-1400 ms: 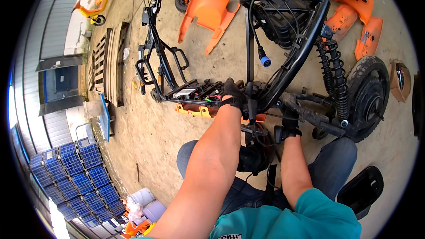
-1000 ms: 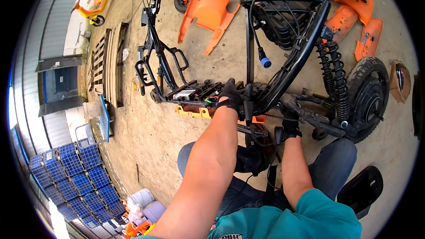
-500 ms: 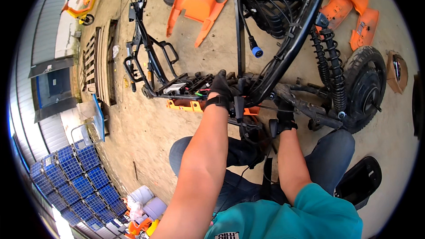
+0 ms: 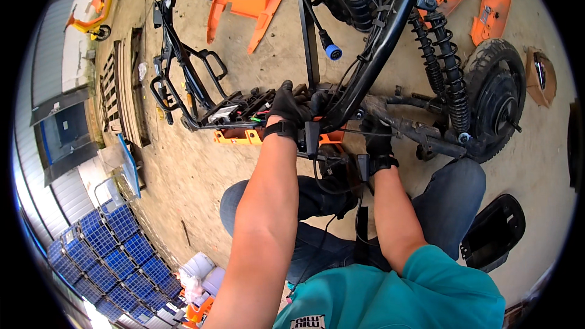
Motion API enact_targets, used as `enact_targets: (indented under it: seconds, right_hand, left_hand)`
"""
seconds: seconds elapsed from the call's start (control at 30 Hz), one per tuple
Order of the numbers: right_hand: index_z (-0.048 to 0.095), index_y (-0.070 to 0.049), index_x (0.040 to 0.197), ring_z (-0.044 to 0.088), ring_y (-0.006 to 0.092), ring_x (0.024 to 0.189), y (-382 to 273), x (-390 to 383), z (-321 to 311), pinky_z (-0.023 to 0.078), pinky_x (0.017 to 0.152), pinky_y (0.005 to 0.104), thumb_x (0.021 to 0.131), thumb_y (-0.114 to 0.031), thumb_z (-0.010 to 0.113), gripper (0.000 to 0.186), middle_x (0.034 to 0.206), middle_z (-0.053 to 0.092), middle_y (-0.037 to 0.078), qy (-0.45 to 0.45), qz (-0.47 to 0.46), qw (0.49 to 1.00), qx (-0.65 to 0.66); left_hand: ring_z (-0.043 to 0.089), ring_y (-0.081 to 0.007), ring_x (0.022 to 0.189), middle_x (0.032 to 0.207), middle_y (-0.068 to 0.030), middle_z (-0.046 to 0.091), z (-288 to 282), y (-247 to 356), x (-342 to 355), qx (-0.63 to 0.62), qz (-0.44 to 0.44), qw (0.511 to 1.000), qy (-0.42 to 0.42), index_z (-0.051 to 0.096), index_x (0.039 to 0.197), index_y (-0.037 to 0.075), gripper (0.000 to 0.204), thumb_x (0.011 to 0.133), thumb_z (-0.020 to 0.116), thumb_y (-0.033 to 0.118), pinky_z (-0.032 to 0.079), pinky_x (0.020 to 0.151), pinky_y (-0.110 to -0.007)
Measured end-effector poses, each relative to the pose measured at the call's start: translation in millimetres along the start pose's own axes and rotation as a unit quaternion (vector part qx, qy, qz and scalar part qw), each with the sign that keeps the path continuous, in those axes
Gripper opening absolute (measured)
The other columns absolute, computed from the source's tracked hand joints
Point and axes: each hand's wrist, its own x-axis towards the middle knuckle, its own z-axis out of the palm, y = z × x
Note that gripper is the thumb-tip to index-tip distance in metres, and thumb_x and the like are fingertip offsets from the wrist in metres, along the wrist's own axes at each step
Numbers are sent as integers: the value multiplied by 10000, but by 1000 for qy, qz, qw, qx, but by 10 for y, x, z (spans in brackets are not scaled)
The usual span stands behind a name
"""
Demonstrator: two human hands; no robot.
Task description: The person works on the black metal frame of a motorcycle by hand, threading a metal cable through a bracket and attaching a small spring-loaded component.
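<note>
A stripped black scooter frame (image 4: 390, 42) lies in front of me, with its rear wheel (image 4: 496, 103) at the right and twin coil-spring shock absorbers (image 4: 451, 73) beside it. My left hand (image 4: 289, 106), in a black glove, is at the low middle of the frame. Its thumb points up and its fingers curl in by the frame's base; what they grip is hidden. Close by is an open tray of wiring and electronics (image 4: 241, 109) above an orange panel (image 4: 241, 136). My right hand (image 4: 378, 140), also gloved, reaches beside the swingarm (image 4: 420, 134), its fingers hidden.
A cable with a blue-ended connector (image 4: 333, 52) hangs inside the frame. Orange body panels (image 4: 250, 0) lie beyond it. A black plastic bin (image 4: 496, 231) stands by my right knee. Wooden pallets (image 4: 125, 91) and stacked blue crates (image 4: 116, 256) are at the left.
The whole view has shifted, so the frame and both hands sit a little further left and higher. Both hands stay at about the same places on the frame.
</note>
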Motion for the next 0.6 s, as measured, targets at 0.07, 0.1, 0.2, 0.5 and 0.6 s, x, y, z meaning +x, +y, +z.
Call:
enact_targets:
  seconds: [0.07,0.1,0.2,0.5,0.6]
  right_hand:
    - [626,-67,1009,595,175,773,10,-85,69,511,669,316,924,-250,569,210,923,636,80,0,30,1000,-9]
    - [632,-64,987,596,172,765,-47,-147,126,506,655,309,923,-252,571,208,903,638,79,7,54,998,7]
    - [653,-56,906,605,166,724,-73,-91,-113,499,632,312,922,-261,577,220,837,647,86,-47,50,979,-193]
    - [660,-18,892,628,358,860,-1550,-1363,837,501,758,419,802,-203,584,219,876,641,212,-335,-183,603,-701]
    - [627,-13,910,616,309,808,-2280,-1640,1360,499,709,408,831,-173,572,186,822,609,168,-359,-562,245,-704]
  left_hand:
    - [554,-409,932,1024,-221,535,-18,36,-29,-20,-6,1000,2,487,1084,11,469,958,430,460,545,742,-485]
    - [554,-413,938,1023,-223,534,21,47,-64,-33,-16,999,0,485,1085,9,472,959,429,460,545,746,-487]
    - [548,-417,971,1050,-231,524,316,124,-170,-138,-87,985,58,469,1102,6,474,953,437,455,546,755,-481]
    - [534,-377,985,1071,-216,537,317,96,-137,-144,-87,985,30,491,1102,-36,512,938,480,449,535,780,-438]
    - [525,-368,949,1009,-163,497,202,95,-108,-156,-83,982,68,484,1011,-8,472,938,499,459,538,776,-447]
